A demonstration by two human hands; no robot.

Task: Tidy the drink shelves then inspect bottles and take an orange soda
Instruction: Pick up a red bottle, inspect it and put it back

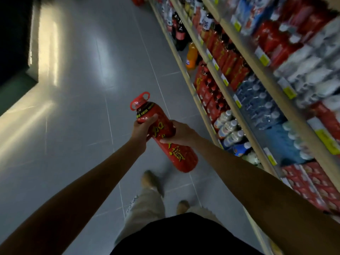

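Observation:
I hold a large red bottle point(176, 155) with yellow characters and a red carry-ring cap out over the aisle floor, tilted with its cap pointing away from me. My left hand point(140, 130) grips its upper part just below the neck. My right hand point(181, 134) wraps its middle from the right side. An orange soda bottle point(191, 56) stands on the lowest shelf further down the aisle, beside dark cola bottles point(179, 34).
Drink shelves point(244, 124) run along the right, with red bottles point(207, 92), packs of water point(261, 105), small white bottles point(228, 127) and red cartons point(312, 183). Grey tiled floor point(82, 89) fills the left. My feet and legs point(152, 196) are below.

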